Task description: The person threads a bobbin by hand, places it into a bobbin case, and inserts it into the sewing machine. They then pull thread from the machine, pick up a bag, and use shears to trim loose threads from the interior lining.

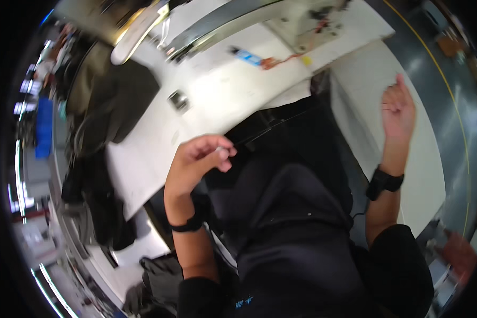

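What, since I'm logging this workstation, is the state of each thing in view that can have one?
Left hand: fingers curled; cannot tell if holding something
Right hand: index finger extended, others curled
Left wristband: fastened
Right wristband: fastened
Dark cloth: bunched, partly on the white worktop
Blue item: lying on the worktop
Small metallic object: too blurred to tell
Machine: cannot tell if running

the tabletop (217, 90) is smooth, the cloth (127, 93) seemingly matt.

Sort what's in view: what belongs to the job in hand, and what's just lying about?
Likely in the job:
white worktable, nearest the left hand
machine at its far side

Seemingly lying about:
blue item, too blurred to identify
small silvery piece
dark cloth at left
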`<state>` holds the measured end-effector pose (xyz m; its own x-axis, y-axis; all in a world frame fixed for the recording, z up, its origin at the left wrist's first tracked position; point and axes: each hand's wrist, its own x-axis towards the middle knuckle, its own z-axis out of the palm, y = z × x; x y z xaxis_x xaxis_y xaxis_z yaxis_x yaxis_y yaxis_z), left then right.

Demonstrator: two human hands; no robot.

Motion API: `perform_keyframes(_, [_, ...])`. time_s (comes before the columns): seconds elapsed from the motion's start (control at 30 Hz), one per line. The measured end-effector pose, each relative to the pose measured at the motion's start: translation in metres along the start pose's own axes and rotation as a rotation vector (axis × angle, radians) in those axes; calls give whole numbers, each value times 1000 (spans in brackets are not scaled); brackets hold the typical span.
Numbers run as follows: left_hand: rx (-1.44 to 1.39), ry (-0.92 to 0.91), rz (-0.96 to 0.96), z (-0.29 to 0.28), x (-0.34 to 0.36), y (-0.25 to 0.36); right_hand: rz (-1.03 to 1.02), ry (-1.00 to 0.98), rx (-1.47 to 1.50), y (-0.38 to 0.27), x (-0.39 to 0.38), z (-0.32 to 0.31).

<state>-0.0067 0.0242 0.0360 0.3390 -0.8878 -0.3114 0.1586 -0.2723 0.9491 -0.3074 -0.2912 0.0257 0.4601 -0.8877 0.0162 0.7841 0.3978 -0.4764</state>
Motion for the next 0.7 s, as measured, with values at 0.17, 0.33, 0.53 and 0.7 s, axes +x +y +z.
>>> perform_keyframes(0.17, [250, -68, -86, 48, 15, 5, -130, -291, -1078, 107, -66, -3])
perform_keyframes(0.33, [314, -219, -50, 79, 27, 19, 128, -563, -987, 151, -104, 11])
perform_keyframes(0.53, [330, -375, -91, 91, 34, 20, 773, -364, -587, 93, -110, -8])
perform_keyframes(0.7, [272, -416, -65, 101, 44, 27, 560, -133, -291, 30, -95, -24])
